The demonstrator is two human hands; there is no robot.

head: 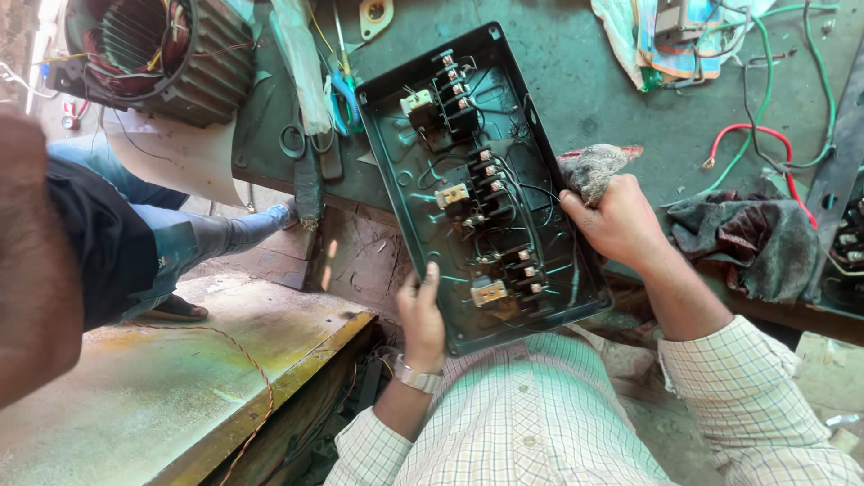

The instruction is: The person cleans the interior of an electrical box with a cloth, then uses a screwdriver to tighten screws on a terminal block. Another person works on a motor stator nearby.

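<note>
A black metal panel tray [396, 153] with three relay blocks and black wiring lies tilted across the edge of a dark green workbench [576, 90]. My left hand [421, 317] grips the tray's near left rim, thumb on the inside. My right hand [616, 220] rests at the tray's right rim and holds a dirty grey rag [594, 169] bunched against that edge. A watch sits on my left wrist. Both sleeves are checked cloth.
A motor stator with copper windings [153, 54] stands at top left. Scissors [297, 135] and a tool lie left of the tray. Red and green wires [765, 135] and a dark cloth [747, 238] lie at right. Another person's legs in jeans [171, 234] are at left.
</note>
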